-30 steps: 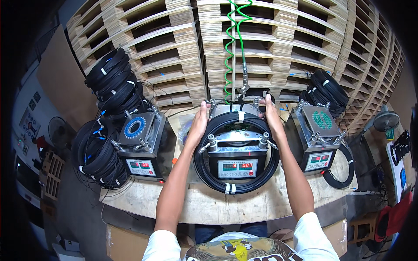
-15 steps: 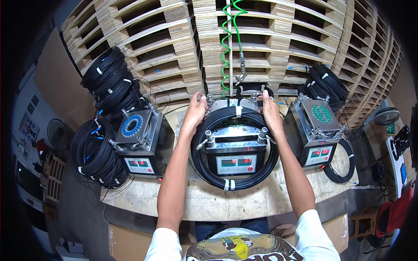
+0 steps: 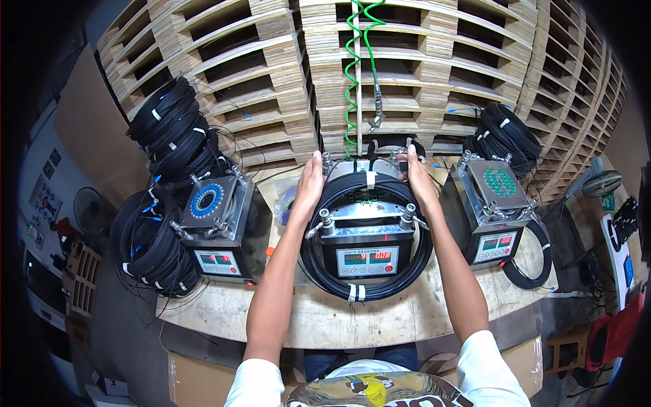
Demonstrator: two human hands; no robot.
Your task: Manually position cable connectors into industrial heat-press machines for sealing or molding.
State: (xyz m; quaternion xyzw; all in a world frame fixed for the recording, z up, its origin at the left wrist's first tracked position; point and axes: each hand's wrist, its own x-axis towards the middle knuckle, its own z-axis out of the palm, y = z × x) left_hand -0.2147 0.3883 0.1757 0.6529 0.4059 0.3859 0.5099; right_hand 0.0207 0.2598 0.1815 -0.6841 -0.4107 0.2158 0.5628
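Note:
A polishing machine (image 3: 368, 262) with a lit red display stands in the middle, a clamp post at each corner of its metal plate (image 3: 366, 211). A ring of black cable (image 3: 308, 268), bound with white tape, hangs around it. My left hand (image 3: 310, 184) is beside the far left post (image 3: 327, 163), fingers stretched upward. By the far right post (image 3: 395, 157), my right hand (image 3: 420, 180) has its thumb and fingers apart. Whether either hand touches a lever on its post is hidden. Both forearms pass outside the cable ring.
Similar machines stand left (image 3: 215, 261) and right (image 3: 497, 245). Cable coils pile up at the left (image 3: 173, 129) and far right (image 3: 505, 136). A green air hose (image 3: 371, 64) hangs in front of stacked wooden pallets (image 3: 251, 57). An orange-capped bottle (image 3: 270, 252) is near my left forearm.
My left hand's fingers have straightened and shifted toward the far left post. My right hand has edged inward to the far right post. The middle machine's display reading has changed.

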